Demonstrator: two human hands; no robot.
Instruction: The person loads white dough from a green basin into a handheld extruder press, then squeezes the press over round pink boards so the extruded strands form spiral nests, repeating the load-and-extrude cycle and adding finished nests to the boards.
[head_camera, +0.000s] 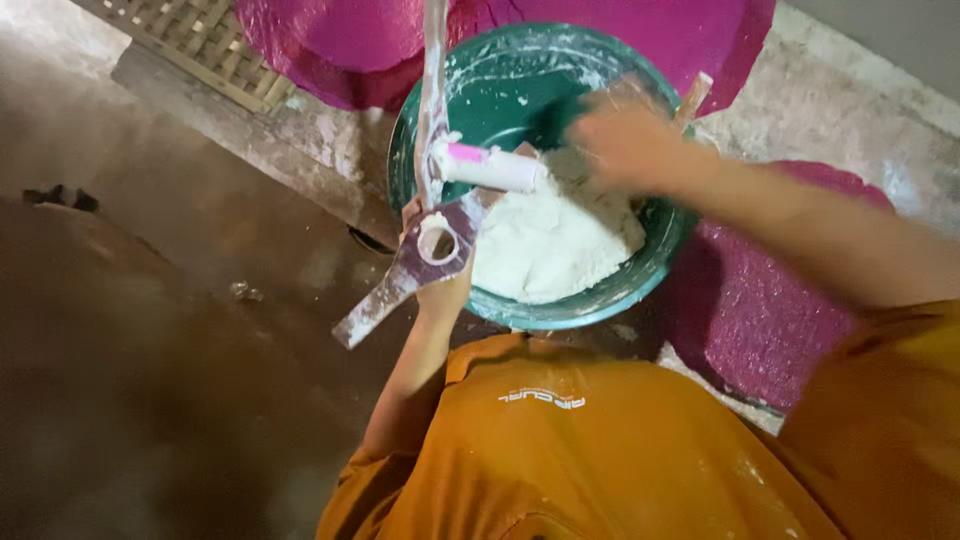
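Magenta sheet (745, 310) spread beyond and beside the right hand (625, 145), partly under the basin. Green basin (660, 255), rim and inner wall smeared white, sits directly below both hands. White powder heap (550, 245) fills its near half, just under the right hand, lumpy and dry-looking. Right hand blurred (fingers bent over the heap; whether it grips anything, cannot tell). Left hand (440, 285) wrapped around a metal bracket (415, 265), powder-caked, with a round hole. Pink-and-white roller (490, 165) above the left hand.
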